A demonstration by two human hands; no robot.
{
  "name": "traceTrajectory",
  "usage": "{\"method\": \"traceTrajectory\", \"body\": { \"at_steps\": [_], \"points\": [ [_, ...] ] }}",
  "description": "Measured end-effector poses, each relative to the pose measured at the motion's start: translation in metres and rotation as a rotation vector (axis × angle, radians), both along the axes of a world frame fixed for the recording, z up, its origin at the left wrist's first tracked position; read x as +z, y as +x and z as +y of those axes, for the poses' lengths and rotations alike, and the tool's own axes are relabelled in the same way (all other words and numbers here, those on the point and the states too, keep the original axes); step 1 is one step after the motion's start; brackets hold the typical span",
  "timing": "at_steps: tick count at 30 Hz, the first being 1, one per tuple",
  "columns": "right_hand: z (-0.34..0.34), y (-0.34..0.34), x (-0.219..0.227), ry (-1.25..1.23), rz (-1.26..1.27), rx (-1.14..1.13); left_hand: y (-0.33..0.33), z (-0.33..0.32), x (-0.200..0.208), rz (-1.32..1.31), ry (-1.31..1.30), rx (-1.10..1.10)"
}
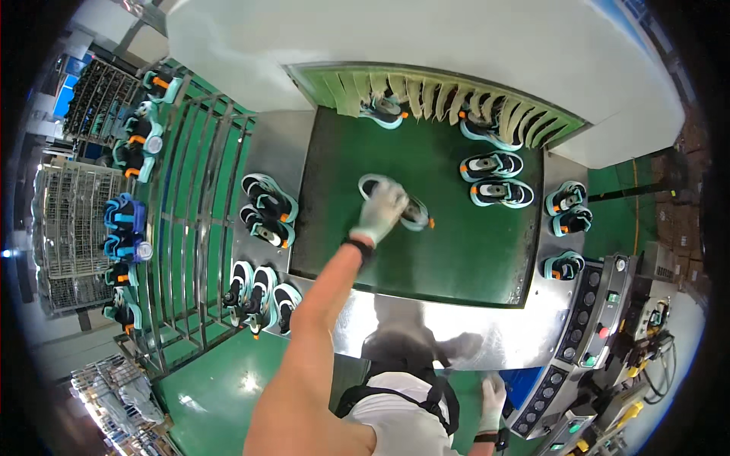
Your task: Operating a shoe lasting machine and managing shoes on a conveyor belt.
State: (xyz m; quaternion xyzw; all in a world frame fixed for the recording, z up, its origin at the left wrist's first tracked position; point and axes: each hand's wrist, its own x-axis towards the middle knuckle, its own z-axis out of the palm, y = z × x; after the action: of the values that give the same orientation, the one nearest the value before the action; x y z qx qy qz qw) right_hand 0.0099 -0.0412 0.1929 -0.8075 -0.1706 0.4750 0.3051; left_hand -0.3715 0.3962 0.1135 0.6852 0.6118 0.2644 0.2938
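Note:
My left hand (386, 205), in a white glove, reaches over the green conveyor belt (426, 266) and is closed on the middle of a sneaker (416, 217). The glove covers much of this shoe; its pale rim and an orange tab show. My right hand (493, 399), also gloved, hangs low beside the control panel, fingers stretched out and holding nothing I can see. To the right on the belt, a pair of black and white sneakers (498, 191) with mint soles lies side by side. Farther off, one sneaker (382, 112) and another (487, 135) sit at the strip curtain.
A fabric strip curtain (433, 99) hangs in the white machine's (456, 38) opening. Sneakers stand on the metal ledge at left (268, 209) and right (569, 209). A metal rack (205, 228) with shoes is at left. The control panel (585, 311) borders the right.

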Motion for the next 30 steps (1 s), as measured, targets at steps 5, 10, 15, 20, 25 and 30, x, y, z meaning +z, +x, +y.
{"method": "traceTrajectory", "body": {
  "at_steps": [5, 10, 15, 20, 25, 30],
  "points": [
    [0.059, -0.026, 0.018, 0.233, -0.124, 0.331, 0.112, -0.128, 0.040, 0.000, -0.090, -0.620],
    [0.070, -0.029, 0.073, 0.143, -0.505, 0.334, 0.258, -0.245, 0.110, -0.178, -0.195, -1.103],
    [-0.026, 0.048, 0.108, 0.352, -0.505, -0.042, 0.375, -0.297, 0.198, -0.338, 0.146, -1.483],
    [-0.150, 0.095, 0.149, 0.728, 0.123, -0.759, 0.494, -0.383, 0.287, -0.625, 0.231, -1.673],
    [-0.263, 0.114, 0.162, 1.153, 0.337, -1.150, 0.593, -0.466, 0.300, -0.728, -0.002, -1.572],
    [-0.335, 0.147, 0.158, 1.262, 0.156, -1.421, 0.705, -0.546, 0.295, -0.698, -0.175, -1.699]
  ]
}}
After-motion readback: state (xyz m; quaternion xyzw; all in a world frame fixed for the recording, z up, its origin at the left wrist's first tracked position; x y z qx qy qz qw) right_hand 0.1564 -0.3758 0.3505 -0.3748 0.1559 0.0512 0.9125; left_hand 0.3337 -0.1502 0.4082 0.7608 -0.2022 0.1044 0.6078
